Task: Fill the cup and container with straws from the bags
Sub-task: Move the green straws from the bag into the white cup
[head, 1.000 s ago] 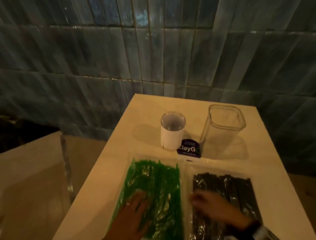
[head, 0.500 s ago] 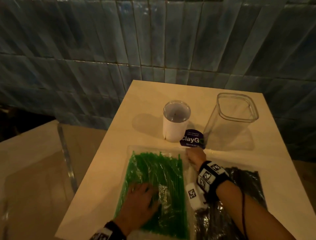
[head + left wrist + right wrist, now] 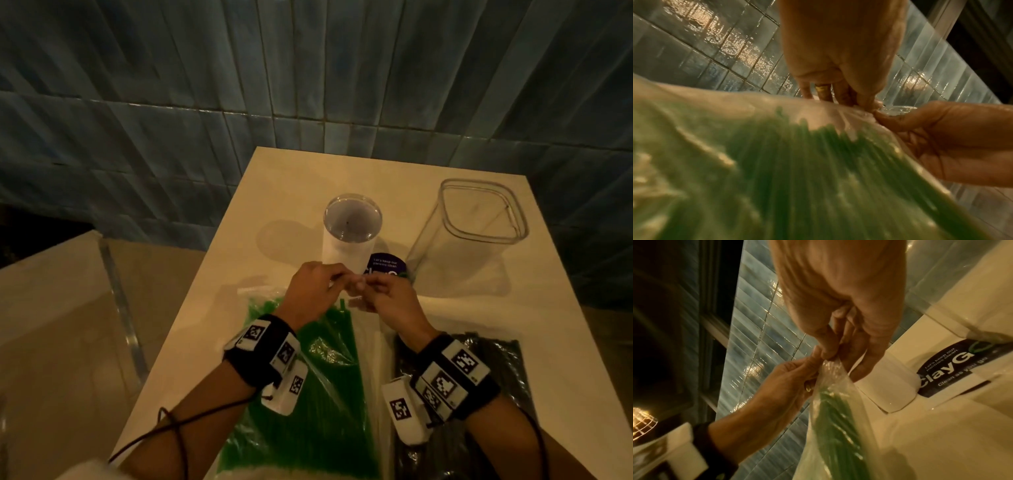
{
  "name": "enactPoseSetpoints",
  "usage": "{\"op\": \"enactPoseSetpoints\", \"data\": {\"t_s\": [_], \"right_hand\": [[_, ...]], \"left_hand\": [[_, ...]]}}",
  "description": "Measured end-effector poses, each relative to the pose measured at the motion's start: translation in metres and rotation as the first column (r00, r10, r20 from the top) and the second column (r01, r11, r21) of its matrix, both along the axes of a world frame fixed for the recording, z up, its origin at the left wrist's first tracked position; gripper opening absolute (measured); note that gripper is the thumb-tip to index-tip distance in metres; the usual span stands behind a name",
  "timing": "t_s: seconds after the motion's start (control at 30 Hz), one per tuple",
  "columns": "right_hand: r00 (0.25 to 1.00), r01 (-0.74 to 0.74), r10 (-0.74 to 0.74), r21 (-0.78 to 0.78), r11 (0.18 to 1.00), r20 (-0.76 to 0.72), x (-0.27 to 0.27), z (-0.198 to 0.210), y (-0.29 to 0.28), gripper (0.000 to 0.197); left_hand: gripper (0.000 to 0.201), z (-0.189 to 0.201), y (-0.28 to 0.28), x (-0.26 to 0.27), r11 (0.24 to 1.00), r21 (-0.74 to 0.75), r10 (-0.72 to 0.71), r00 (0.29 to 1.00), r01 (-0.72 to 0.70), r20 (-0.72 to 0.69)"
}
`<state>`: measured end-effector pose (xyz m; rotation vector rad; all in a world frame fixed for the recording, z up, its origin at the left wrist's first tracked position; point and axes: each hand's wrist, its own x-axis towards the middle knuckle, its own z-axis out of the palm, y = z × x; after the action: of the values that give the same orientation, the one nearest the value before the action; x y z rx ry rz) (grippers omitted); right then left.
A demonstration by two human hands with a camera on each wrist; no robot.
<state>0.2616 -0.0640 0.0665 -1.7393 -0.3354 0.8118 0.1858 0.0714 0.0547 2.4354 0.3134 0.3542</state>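
Note:
A clear bag of green straws [image 3: 325, 404] lies on the white table [image 3: 479, 325] in front of me, its far end lifted. Both hands meet at that end: my left hand [image 3: 329, 279] and my right hand [image 3: 368, 284] each pinch the top edge of the green straw bag [image 3: 863, 112] [image 3: 830, 366]. A second bag, of black straws [image 3: 479, 366], lies to its right under my right forearm. Beyond the hands stand a white cup [image 3: 351, 236] with nothing visible inside and an empty clear square container [image 3: 472, 233].
A purple "ClayGo" sticker [image 3: 385, 267] lies on the table between cup and container. A blue tiled wall [image 3: 308, 85] rises directly behind the table. To the left there is a lower surface with a clear panel [image 3: 120, 308].
My left hand left the flat of the green bag and went up to its far edge. My right hand came over from the black bag. Both now pinch the green bag's top.

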Motion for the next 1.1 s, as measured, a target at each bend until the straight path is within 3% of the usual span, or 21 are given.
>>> {"op": "enactPoseSetpoints", "data": {"t_s": [0.23, 0.43, 0.53, 0.6, 0.67, 0.73, 0.83, 0.93, 1.0, 1.1], "right_hand": [[0.999, 0.036, -0.036, -0.023, 0.999, -0.037, 0.000, 0.004, -0.005, 0.011], [0.990, 0.111, -0.113, -0.029, 0.993, -0.081, 0.015, 0.005, -0.025, 0.007], [0.990, 0.095, -0.097, -0.028, 0.995, -0.102, 0.013, 0.003, -0.028, 0.007], [0.991, 0.081, -0.082, -0.010, 0.997, -0.103, 0.010, 0.003, -0.024, 0.008], [0.991, 0.086, -0.083, 0.024, 0.996, -0.107, 0.007, 0.006, -0.019, 0.008], [0.995, 0.069, -0.063, 0.075, 0.995, -0.073, 0.007, 0.014, -0.015, 0.009], [0.998, 0.038, -0.044, 0.170, 0.985, 0.033, 0.007, 0.032, -0.012, 0.009], [0.997, 0.000, -0.017, 0.238, 0.971, 0.072, 0.004, 0.049, -0.011, 0.010], [0.999, -0.037, 0.040, 0.191, 0.981, -0.012, 0.002, 0.047, -0.011, 0.016], [0.938, -0.125, 0.116, -0.006, 0.992, -0.327, -0.004, 0.024, -0.014, 0.030]], "left_hand": [[0.019, -0.014, 0.022, -0.030, 0.998, 0.061, -0.024, 0.998, 0.027, -0.053], [0.032, -0.019, 0.080, -0.084, 0.979, 0.095, 0.194, 0.971, -0.182, -0.137], [0.035, -0.018, 0.101, -0.108, 0.970, 0.083, 0.238, 0.956, -0.226, -0.174], [0.022, -0.007, 0.107, -0.116, 0.971, 0.033, 0.238, 0.956, -0.235, -0.170], [0.024, 0.017, 0.107, -0.122, 0.966, -0.023, 0.251, 0.958, -0.256, -0.137], [0.025, 0.060, 0.095, -0.130, 0.966, 0.013, 0.257, 0.963, -0.256, -0.076], [0.024, 0.140, 0.061, -0.155, 0.970, 0.126, 0.197, 0.975, -0.209, 0.102], [0.024, 0.183, 0.025, -0.177, 0.985, 0.114, 0.115, 0.986, -0.128, 0.118], [0.019, 0.175, 0.005, -0.179, 0.998, 0.068, -0.014, 0.998, 0.010, 0.054], [0.020, 0.120, -0.026, -0.167, 0.970, -0.076, -0.232, 0.972, 0.229, -0.034]]}}
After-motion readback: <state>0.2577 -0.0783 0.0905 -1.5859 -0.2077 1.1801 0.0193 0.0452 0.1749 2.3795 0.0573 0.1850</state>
